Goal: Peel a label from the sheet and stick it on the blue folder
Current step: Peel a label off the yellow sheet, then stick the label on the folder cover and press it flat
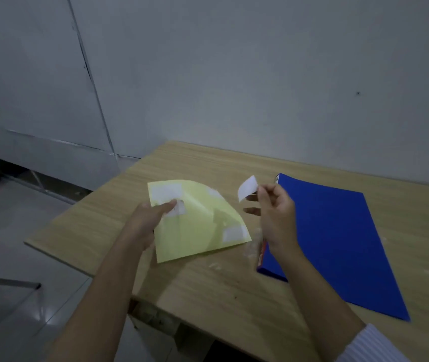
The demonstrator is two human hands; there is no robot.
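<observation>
Desk: light wood desk [208, 283] fills the lower right of the frame, with a grey wall behind it and tiled floor at lower left.
Folders: one blue folder [338, 231], closed and lying flat on the desk at right of centre; what it holds cannot be seen.
Sheets: one yellow label sheet [195, 226], at centre frame, curled upward and lifted partly off the desk.
Labels on sheet: about four white patches show on the yellow backing, at its upper left, upper right, lower right and under the thumb; blur makes the count unsure.
Peeled label: one white label [247, 188], free of the sheet, held in the air between the sheet and the folder's upper left corner, touching neither.
Left hand: left hand [150, 218] grips the sheet's left edge, thumb on top pressing a white patch, remaining fingers closed underneath.
Right hand: right hand [273, 212] hovers over the folder's left edge, thumb and forefinger pinched on the label's right end, other fingers loosely spread below.
Sleeve: one striped pale sleeve [370, 346] on the right arm at the bottom right corner; the left forearm is bare.
Scraps: a few clear or pale bits [214, 266] lie on the desk just below the sheet, near the folder's lower left edge; too blurred to identify.
</observation>
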